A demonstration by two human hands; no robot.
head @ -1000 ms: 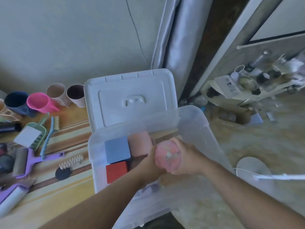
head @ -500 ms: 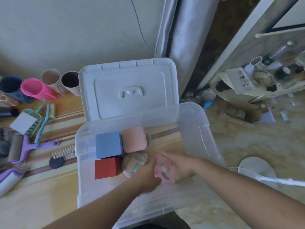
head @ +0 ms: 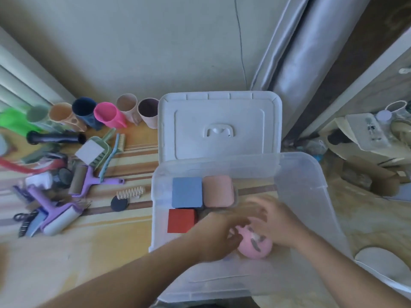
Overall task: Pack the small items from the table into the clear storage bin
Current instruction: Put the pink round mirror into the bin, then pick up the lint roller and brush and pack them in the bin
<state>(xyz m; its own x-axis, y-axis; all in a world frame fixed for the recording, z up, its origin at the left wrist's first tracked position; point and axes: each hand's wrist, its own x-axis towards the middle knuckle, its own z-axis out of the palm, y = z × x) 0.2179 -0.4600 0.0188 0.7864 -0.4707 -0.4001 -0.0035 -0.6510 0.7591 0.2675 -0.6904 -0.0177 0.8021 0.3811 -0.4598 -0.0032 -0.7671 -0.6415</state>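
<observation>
The clear storage bin [head: 300,167] stands open at the table's right end, with its white lid [head: 219,125] propped behind it. Inside lie a blue block [head: 187,192], a salmon-pink box [head: 218,191] and a red block [head: 182,220]. A round pink item [head: 255,244] rests on the bin's floor near the front. Both hands are inside the bin and blurred. My left hand [head: 219,236] has its fingertips at the pink item's left edge; its grip is unclear. My right hand [head: 275,221] hovers over the item's right side with fingers spread.
Left of the bin the table holds a row of cups [head: 106,114], a black disc [head: 119,203], a coil hair clip [head: 130,192], a green dustpan with brush [head: 100,150] and purple lint rollers [head: 57,216]. A cardboard box [head: 369,176] sits on the floor to the right.
The pink item has gone from held up between both hands down to the bin's floor. The right hand's fingers have spread. The view has swung left, so more of the table shows.
</observation>
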